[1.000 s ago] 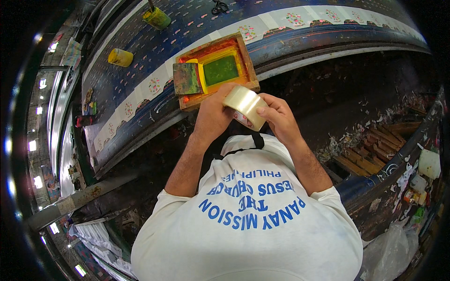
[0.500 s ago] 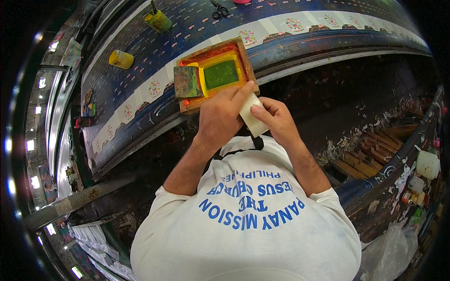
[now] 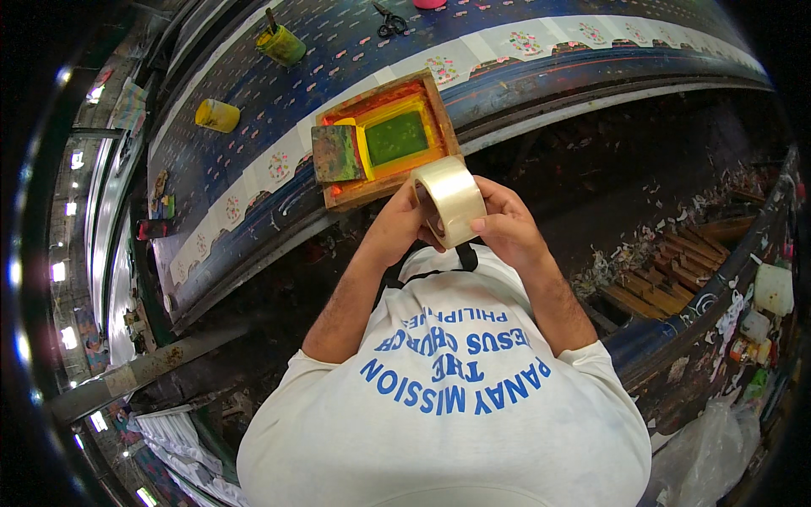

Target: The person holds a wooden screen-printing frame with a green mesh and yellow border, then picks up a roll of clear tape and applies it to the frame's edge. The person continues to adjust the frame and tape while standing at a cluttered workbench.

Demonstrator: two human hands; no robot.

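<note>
Long dark-blue surface [image 3: 338,61] sweeps across the top of the view, dotted with small pale motifs, a white band [image 3: 480,49] of printed sheets running along its near side. Person's white shirt [image 3: 443,372] fills the lower middle. Wooden frame [image 3: 441,110] sits at the surface's near edge, its inside smeared yellow and red around a green panel [image 3: 395,138]; stained block [image 3: 338,154] at its left end. Both hands meet before the body, on the near side of the frame. Left hand [image 3: 393,226] curls at the left of a roll of clear tape [image 3: 456,201]; right hand [image 3: 509,226] grips the opposite side, thumb on the outer face. Left fingertips partly hidden, exact hold there unclear. Roll tilted, hollow core facing left, overlapping the frame's near corner in view; cannot tell whether they touch. Loose end not made out. Judgement on handling: support the core with one hand, rotate in small turns with the other, angle the glossy face so light catches any seam, feel lightly with a thumbnail. Best kept clear of the smeared colour, which could soil tape and fingers. Smaller items, well apart: yellow pot [image 3: 218,116], then black scissors [image 3: 392,23].
</note>
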